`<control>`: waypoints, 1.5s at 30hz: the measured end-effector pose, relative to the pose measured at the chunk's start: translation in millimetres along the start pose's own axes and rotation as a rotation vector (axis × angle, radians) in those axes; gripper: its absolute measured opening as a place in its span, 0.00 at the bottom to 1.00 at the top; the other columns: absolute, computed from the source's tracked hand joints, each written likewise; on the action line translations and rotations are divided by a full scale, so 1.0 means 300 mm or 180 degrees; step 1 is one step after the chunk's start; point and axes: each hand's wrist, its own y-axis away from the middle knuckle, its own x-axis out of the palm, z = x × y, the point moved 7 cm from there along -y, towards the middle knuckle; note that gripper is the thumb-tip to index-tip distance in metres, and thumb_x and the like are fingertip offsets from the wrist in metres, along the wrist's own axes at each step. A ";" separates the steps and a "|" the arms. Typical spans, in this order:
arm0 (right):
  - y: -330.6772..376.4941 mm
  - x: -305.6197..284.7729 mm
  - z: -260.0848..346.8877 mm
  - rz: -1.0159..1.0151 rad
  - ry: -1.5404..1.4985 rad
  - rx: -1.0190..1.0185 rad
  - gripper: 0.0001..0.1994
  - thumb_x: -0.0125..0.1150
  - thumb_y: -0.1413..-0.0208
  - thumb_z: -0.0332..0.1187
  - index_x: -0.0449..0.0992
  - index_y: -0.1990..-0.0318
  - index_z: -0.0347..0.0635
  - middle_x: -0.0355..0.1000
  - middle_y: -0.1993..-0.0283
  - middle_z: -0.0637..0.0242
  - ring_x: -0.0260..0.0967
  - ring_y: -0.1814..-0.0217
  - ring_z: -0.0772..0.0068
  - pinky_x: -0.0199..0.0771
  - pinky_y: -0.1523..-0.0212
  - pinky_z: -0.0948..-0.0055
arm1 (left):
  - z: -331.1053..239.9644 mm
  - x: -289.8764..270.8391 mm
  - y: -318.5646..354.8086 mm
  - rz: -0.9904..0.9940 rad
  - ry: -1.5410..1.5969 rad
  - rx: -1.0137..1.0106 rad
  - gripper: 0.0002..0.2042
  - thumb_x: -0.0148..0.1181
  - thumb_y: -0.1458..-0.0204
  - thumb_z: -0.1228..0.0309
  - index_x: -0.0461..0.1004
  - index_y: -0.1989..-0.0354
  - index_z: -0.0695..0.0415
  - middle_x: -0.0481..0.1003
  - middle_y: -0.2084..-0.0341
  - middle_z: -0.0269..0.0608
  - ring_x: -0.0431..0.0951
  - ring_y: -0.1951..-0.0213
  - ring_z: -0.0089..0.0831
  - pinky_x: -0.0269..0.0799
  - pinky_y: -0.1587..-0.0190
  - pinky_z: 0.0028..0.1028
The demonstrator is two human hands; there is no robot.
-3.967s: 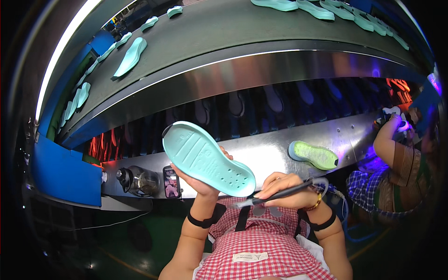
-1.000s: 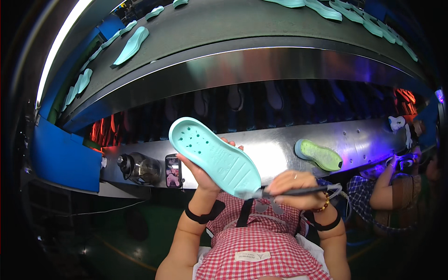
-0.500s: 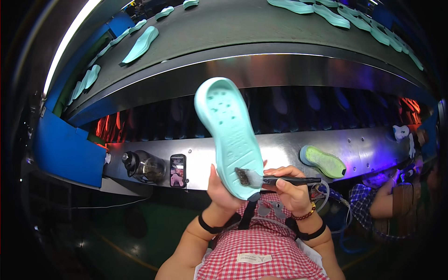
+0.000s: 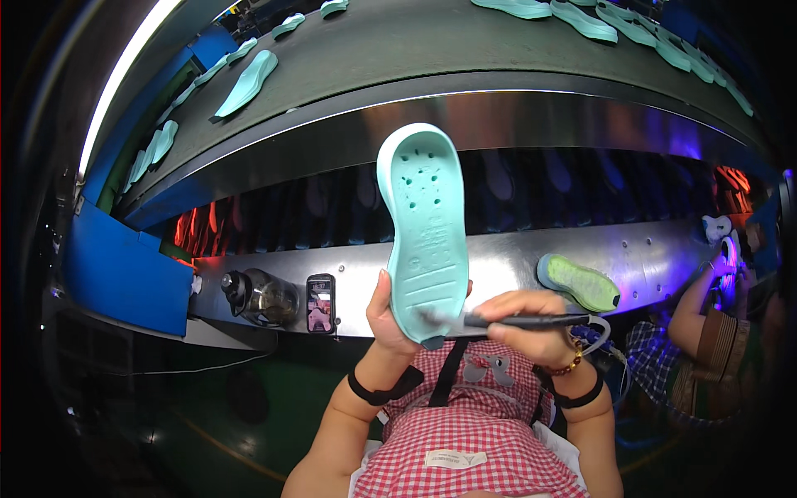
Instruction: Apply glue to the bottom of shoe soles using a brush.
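Note:
My left hand (image 4: pixel 388 319) grips the heel end of a mint-green shoe sole (image 4: pixel 423 224), which stands upright with its toe pointing up and its hollow side toward me. My right hand (image 4: pixel 531 325) holds a dark-handled brush (image 4: pixel 506 319) lying level, its bristles touching the lower part of the sole. Both wrists wear black bands, and the right one also has a beaded bracelet.
A steel shelf (image 4: pixel 498 270) carries another green sole (image 4: pixel 579 282), a phone (image 4: pixel 320 302) and a dark bottle (image 4: pixel 259 296). Above runs a curved conveyor belt (image 4: pixel 432 50) with several mint soles. A blue panel (image 4: pixel 124 274) stands at the left. Another person (image 4: pixel 706 332) works at the right.
The sole was turned from lying slanted to standing upright. The brush moved left across its lower part toward the heel end.

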 end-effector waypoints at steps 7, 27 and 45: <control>-0.008 0.011 0.050 0.0148 0.0779 -0.0536 0.09 0.62 0.61 0.23 0.75 0.67 0.37 0.74 0.66 0.58 0.73 0.63 0.66 0.72 0.60 0.74 | -0.023 -0.023 -0.008 -0.0141 -0.0698 -0.0090 0.32 0.37 0.49 0.47 0.53 0.42 0.58 0.61 0.48 0.53 0.66 0.50 0.51 0.61 0.48 0.49; 0.062 0.037 0.009 0.2047 0.2118 -0.0342 0.14 0.55 0.59 0.26 0.74 0.60 0.44 0.72 0.57 0.68 0.71 0.62 0.66 0.69 0.63 0.72 | 0.050 -0.122 0.047 -0.0595 -0.2022 -0.2636 0.22 0.53 0.49 0.61 0.66 0.52 0.68 0.70 0.60 0.52 0.74 0.62 0.31 0.73 0.62 0.24; 0.068 -0.089 -0.022 0.1205 0.1775 -0.0187 0.10 0.59 0.56 0.27 0.75 0.63 0.39 0.74 0.63 0.59 0.72 0.63 0.66 0.70 0.61 0.75 | -0.003 -0.203 0.074 -0.0916 -0.2377 -0.2305 0.21 0.51 0.48 0.62 0.66 0.53 0.67 0.73 0.62 0.47 0.75 0.64 0.27 0.72 0.62 0.21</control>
